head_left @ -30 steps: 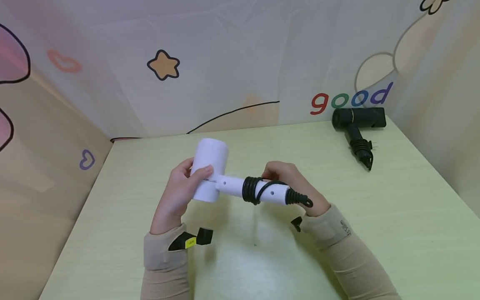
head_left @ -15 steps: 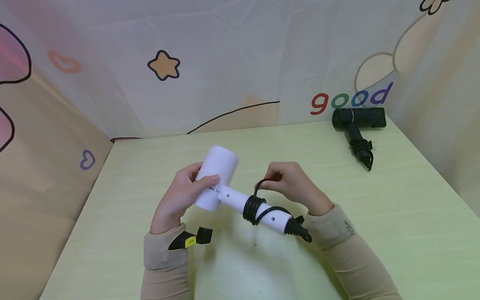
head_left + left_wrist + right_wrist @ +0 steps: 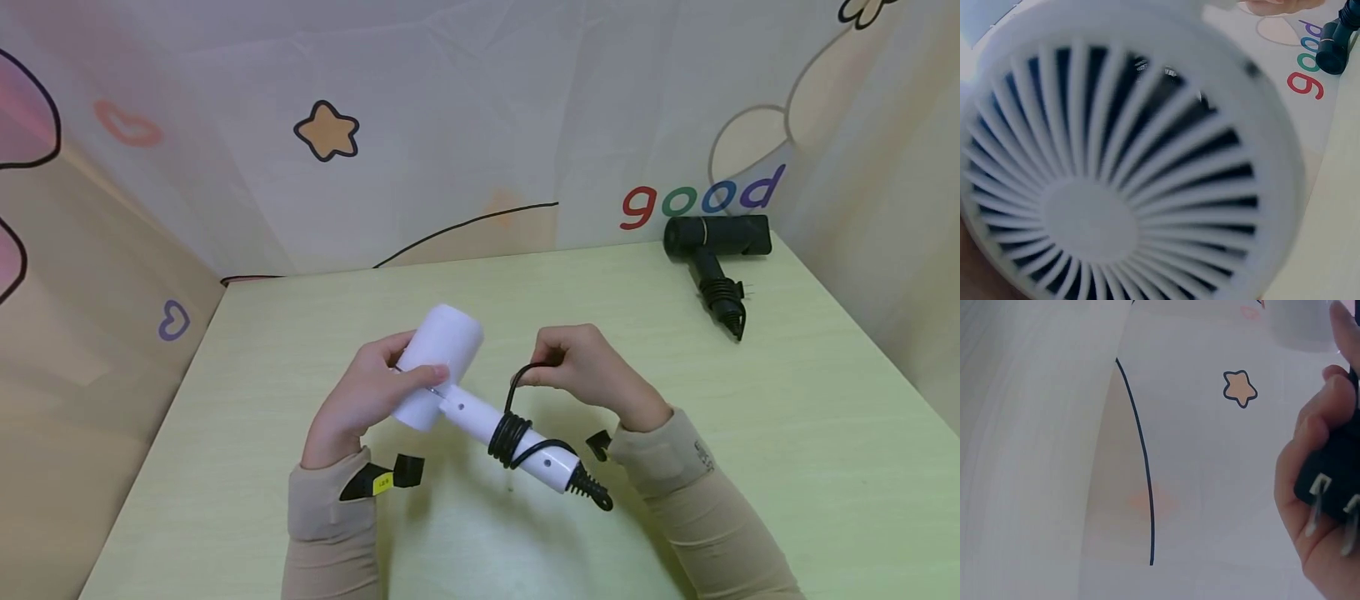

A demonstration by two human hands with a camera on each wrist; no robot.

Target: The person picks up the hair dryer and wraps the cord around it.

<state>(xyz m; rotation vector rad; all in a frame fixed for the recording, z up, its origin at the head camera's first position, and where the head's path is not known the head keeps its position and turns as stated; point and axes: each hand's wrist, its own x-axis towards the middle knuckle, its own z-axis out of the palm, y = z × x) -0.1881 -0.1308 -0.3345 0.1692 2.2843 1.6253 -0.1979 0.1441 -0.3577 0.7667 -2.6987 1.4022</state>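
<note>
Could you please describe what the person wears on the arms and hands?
Both hands, left hand and right hand, are bare, with no gloves. Both forearms are covered by snug beige sleeves that end at the wrists. A small black device with a yellow label sits on the left wrist, a black one on the right. The right sleeve bears a small dark marking.

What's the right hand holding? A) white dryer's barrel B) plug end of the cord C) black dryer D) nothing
B: the right hand grips the plug, prongs showing in the right wrist view, with the cord coiled on the handle of the white dryer, whose barrel the left hand holds; the black dryer lies untouched at the far corner.
</note>
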